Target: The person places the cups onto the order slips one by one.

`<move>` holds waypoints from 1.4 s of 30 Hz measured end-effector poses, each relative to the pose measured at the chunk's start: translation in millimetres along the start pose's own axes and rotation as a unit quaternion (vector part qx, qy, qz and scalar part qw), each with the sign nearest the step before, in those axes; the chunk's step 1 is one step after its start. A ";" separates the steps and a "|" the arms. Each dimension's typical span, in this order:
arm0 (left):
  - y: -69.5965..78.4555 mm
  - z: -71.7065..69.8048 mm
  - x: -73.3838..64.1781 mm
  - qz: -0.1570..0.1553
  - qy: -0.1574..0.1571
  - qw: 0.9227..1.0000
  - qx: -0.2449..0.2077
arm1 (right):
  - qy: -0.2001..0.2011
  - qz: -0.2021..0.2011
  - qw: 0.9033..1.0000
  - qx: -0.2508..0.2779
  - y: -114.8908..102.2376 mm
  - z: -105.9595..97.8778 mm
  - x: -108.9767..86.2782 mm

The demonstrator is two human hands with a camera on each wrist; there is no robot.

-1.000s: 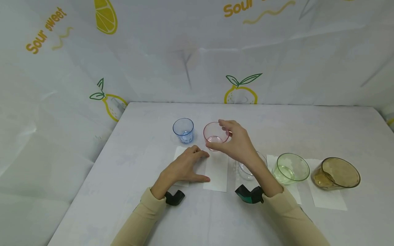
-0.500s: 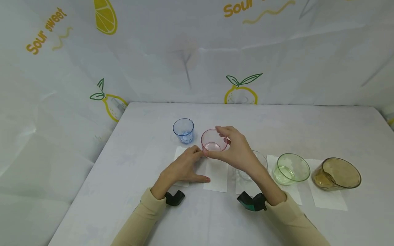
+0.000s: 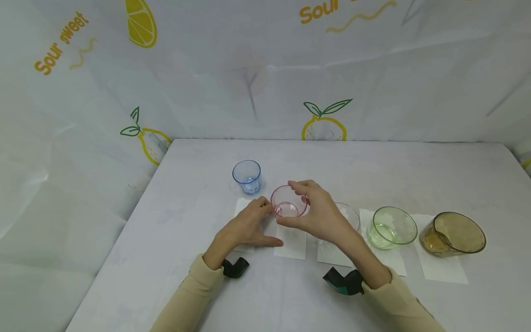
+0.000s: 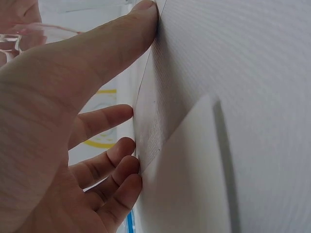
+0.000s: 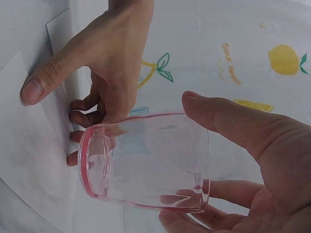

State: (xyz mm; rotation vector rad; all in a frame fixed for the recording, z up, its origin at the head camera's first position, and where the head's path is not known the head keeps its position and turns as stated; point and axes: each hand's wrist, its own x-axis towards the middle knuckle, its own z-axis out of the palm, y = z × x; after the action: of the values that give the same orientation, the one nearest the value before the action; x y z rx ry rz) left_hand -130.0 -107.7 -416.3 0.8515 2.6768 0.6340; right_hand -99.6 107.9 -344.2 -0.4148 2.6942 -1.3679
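Observation:
My right hand [image 3: 321,214] grips a pink-tinted glass [image 3: 286,199] between thumb and fingers, near its rim. Upright, the glass overlaps the far end of a white paper strip [image 3: 293,242] in the head view. In the right wrist view its thick pink base [image 5: 85,160] is off the table. My left hand [image 3: 249,224] rests with spread, slightly bent fingers across another white paper strip [image 3: 241,206], its thumb reaching onto the strip under the glass. The left wrist view shows the thumb [image 4: 121,43] and fingertips [image 4: 129,145] at the paper's surface.
Behind my left hand stands a blue glass [image 3: 247,177]. To the right, a clear glass [image 3: 350,214], partly behind my right hand, a green glass [image 3: 392,228] and a larger amber glass [image 3: 452,235] stand in a row on paper strips.
My right hand has brought the pink glass toward me, from beyond the paper strip to over its far end. The left hand has stayed in place.

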 end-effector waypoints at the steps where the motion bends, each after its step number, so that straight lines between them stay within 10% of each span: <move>1: -0.1 -0.1 -0.2 0.000 0.000 1.000 -0.002 | -0.003 0.001 1.000 -0.001 -0.2 0.2 -0.6; 42: 0.1 -1.8 -1.4 -0.006 -0.004 1.000 -0.005 | -0.034 -0.014 0.998 -0.057 7.5 12.6 -7.2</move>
State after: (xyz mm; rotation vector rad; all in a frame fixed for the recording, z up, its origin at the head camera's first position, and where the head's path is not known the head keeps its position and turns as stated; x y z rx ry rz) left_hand -129.5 -109.1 -414.5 0.8341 2.6674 0.6403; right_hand -91.6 104.3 -358.1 -0.5028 2.7287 -1.1877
